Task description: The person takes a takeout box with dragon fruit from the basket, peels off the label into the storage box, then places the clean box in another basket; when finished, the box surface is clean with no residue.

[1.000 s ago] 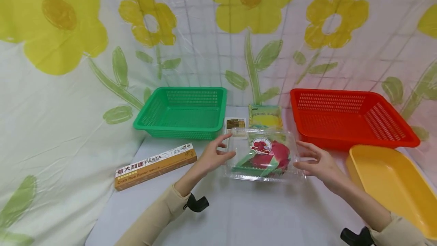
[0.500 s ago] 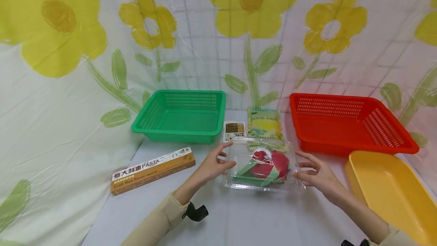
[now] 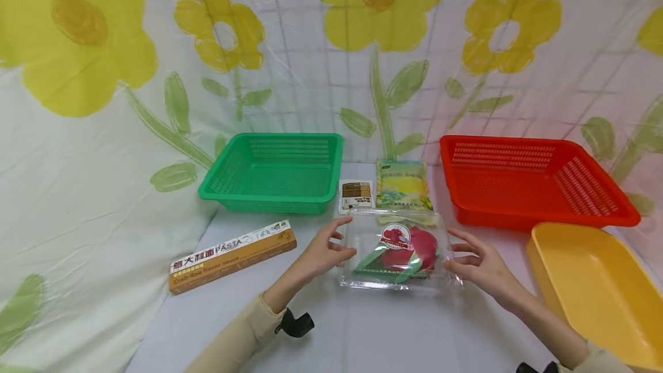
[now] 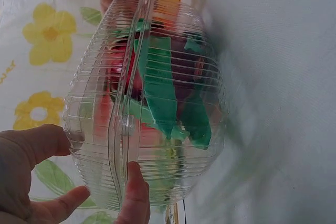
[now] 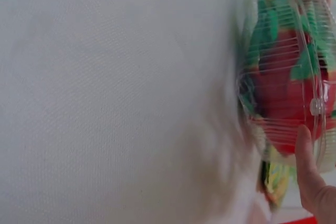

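left hand [image 3: 322, 252] + right hand [image 3: 479, 263]: fingers grip opposite ends of clear clamshell box [image 3: 396, 238] | dragon fruit [image 3: 418, 249] inside | box mid-counter [image 3: 393, 330], lifted or resting: can't tell | two-end hold likely for balance

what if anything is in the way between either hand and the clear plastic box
Nothing visible: the left hand and right hand hold the clear box directly, at opposite ends. The small packet and yellow bag lie on its far side.
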`<action>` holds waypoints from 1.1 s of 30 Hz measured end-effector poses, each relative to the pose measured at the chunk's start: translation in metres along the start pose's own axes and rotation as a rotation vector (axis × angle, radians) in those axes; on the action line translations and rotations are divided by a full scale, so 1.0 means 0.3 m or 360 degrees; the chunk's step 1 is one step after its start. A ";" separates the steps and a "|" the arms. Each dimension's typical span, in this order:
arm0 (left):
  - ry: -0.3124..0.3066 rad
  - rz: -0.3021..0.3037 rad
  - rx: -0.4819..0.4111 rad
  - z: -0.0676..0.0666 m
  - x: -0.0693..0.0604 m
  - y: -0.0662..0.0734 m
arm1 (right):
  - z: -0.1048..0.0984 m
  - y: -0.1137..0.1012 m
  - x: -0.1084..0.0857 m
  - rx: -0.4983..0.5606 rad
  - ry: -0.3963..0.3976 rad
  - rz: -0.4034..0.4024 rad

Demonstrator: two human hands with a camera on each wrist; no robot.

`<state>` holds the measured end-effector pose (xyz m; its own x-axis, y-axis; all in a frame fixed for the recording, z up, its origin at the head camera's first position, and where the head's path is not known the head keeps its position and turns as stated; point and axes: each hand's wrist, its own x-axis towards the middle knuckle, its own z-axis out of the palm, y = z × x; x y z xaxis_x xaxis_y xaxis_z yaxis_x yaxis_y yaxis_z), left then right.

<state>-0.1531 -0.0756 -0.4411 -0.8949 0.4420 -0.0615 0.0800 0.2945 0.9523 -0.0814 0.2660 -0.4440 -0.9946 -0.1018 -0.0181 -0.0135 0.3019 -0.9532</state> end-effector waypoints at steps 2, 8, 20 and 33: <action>0.0013 0.0004 0.0017 0.000 -0.001 0.002 | 0.001 0.001 0.001 -0.0006 0.0002 -0.0005; -0.0004 0.0006 0.0035 -0.001 -0.001 0.035 | -0.005 0.002 -0.001 -0.0013 0.0009 0.0008; -0.0125 -0.0016 0.0349 -0.047 0.015 0.025 | -0.011 0.007 0.007 -0.0106 -0.0014 0.0001; 0.0002 0.0481 0.1114 -0.017 0.071 0.038 | -0.001 -0.005 0.010 -0.0221 -0.0010 0.0028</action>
<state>-0.1735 -0.0672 -0.4300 -0.7904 0.5878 0.1727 0.5809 0.6295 0.5161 -0.0843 0.2656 -0.4426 -0.9942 -0.1009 -0.0370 -0.0103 0.4321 -0.9018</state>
